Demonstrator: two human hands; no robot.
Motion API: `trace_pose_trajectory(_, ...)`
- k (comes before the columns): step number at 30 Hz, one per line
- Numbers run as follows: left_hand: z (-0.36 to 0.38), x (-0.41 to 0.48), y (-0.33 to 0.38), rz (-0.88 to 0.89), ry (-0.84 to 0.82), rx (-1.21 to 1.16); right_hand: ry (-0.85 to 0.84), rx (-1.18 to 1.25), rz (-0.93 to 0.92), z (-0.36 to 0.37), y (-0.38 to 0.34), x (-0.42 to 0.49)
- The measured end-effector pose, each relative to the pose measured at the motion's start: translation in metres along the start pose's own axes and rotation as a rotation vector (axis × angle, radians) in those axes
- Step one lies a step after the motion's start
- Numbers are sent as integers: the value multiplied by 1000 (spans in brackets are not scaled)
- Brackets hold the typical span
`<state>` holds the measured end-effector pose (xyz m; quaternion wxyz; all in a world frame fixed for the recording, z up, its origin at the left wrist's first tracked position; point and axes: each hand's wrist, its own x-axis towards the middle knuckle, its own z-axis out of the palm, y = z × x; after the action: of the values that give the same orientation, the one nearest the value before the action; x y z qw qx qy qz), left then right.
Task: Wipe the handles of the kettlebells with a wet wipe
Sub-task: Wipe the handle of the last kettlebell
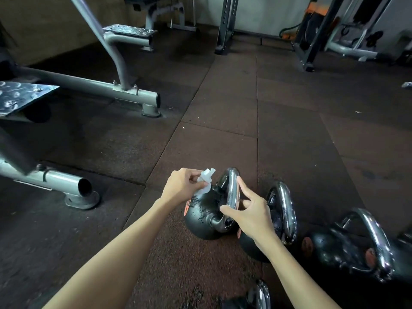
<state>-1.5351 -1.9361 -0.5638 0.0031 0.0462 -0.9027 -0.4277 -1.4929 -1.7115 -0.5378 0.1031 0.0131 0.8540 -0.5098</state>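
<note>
Several black kettlebells with chrome handles stand on the rubber floor in front of me. My left hand (pixel 181 186) pinches a crumpled white wet wipe (pixel 206 181) just left of the leftmost kettlebell's handle (pixel 231 192). My right hand (pixel 249 210) touches that handle from the right, index finger stretched along the chrome and thumb at its lower end. The kettlebell's black body (pixel 200 217) lies below the wipe. A second kettlebell (pixel 283 210) stands right behind my right hand, and a third (pixel 347 246) is farther right. Another chrome handle (pixel 259 294) shows at the bottom edge.
A grey steel machine frame (pixel 93 88) with tube feet (pixel 82 192) fills the left side. A dark rack upright (pixel 225 25) and more gym machines (pixel 347 41) stand at the back. Dark rubber floor tiles (pixel 223 112) stretch ahead.
</note>
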Motion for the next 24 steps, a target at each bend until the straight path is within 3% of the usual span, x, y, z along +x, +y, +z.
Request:
trace_pose_trajectory(6, 37, 5, 18, 54, 82, -105, -30, 17, -39, -3, 3, -4)
trace_pose_trajectory(13, 74, 13, 17, -26, 241, -8, -24, 66, -35, -7, 13, 1)
trace_pose_trajectory(16, 76, 19, 13, -152, 191, -104, -17, 61, -30, -7, 14, 2)
trace_pose_trajectory(20, 68, 24, 18, -187, 15, -127, -11, 70, -37, -8, 19, 0)
trace_pose_trajectory(24, 54, 26, 27, -360, -164, -483, -25, 88, -39, -11, 22, -4)
